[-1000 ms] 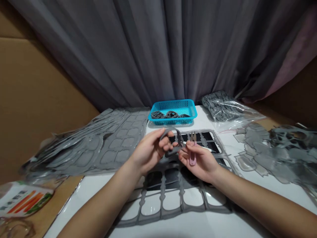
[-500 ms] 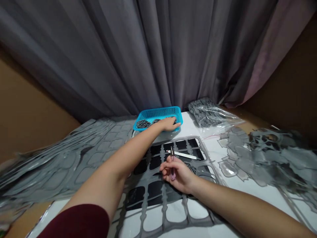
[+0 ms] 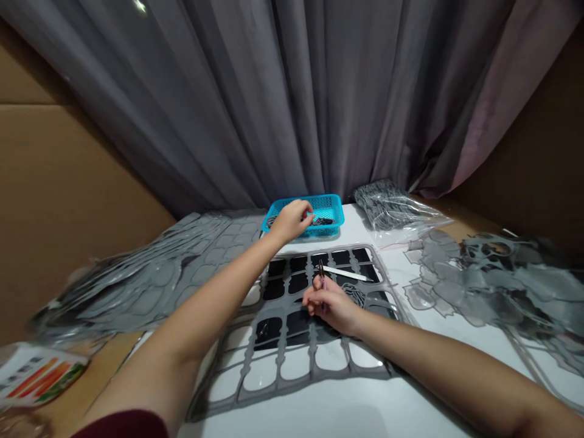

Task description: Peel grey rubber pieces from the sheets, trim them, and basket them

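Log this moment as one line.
left hand: over blue basket | right hand: holding snips | white tool: beyond right hand | clear bag: right of basket

A gray curtain (image 3: 319, 91) was hanging behind the far edge of the bench (image 3: 356, 413), with a pinkish part at right. Brown cardboard (image 3: 59, 201) was standing along the left side. Near the left near corner lay a packet with a carrot picture (image 3: 41, 377).
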The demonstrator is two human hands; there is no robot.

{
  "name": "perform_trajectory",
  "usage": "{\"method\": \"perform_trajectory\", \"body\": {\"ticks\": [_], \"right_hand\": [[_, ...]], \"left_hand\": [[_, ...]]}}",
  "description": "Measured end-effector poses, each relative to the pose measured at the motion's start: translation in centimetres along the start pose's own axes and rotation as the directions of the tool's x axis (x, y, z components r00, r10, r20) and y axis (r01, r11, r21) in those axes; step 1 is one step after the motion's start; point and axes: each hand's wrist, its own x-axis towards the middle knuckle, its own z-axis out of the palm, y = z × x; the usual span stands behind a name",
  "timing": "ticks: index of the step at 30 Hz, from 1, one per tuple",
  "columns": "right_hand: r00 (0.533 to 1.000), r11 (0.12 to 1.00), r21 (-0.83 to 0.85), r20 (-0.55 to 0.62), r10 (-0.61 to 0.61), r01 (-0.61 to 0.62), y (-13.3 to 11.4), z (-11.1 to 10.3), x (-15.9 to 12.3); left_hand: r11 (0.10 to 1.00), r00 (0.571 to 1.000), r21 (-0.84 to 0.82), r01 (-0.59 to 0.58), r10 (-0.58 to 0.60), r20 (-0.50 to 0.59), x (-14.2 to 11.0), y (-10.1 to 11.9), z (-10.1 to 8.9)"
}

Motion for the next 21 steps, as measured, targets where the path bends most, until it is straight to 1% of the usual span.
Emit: {"method": "perform_trajectory", "body": {"ticks": [2,4,6,8,10,12,15,17,21], "right_hand": [[1.000,1.000,-0.025,0.001,0.002,-0.002,0.1,0.1,-0.1],[1.000,0.999,-0.040,0.002,0.009,-0.009,0.1,0.2,-0.3],[1.000,0.999,-0.047,0.003,0.018,-0.018,0.1,0.1,-0.4],[1.000,0.999,-0.045,0.001,0.027,-0.026,0.2,0.0,-0.5],[1.000,0.999,-0.035,-0.005,0.030,-0.030,0.3,-0.2,-0.5],[1.000,0.999,-0.021,-0.013,0.028,-0.029,0.4,-0.4,-0.6],[0.999,1.000,-0.003,-0.019,0.029,-0.029,0.6,-0.5,-0.7],[0.999,0.999,0.000,-0.015,0.038,-0.038,0.7,-0.4,-0.8],[0.999,0.999,-0.011,0.001,0.051,-0.051,1.2,-0.3,-1.3]], "left_hand": [[0.994,0.994,-0.103,0.041,-0.050,-0.093,-4.4,-0.3,0.3],[0.972,0.979,-0.214,0.098,-0.133,-0.157,-8.7,-1.0,1.6],[0.935,0.959,-0.325,0.145,-0.213,-0.185,-12.3,-1.8,3.2],[0.888,0.941,-0.423,0.178,-0.280,-0.191,-14.8,-2.5,4.6],[0.836,0.926,-0.507,0.209,-0.336,-0.172,-16.1,-2.9,5.4],[0.778,0.915,-0.577,0.248,-0.384,-0.124,-16.7,-3.1,5.7],[0.678,0.898,-0.655,0.334,-0.439,0.004,-17.1,-3.1,5.5],[0.606,0.884,-0.690,0.396,-0.455,0.108,-17.6,-3.3,5.4],[0.443,0.838,-0.743,0.501,-0.462,0.290,-18.7,-4.2,5.4]]}}
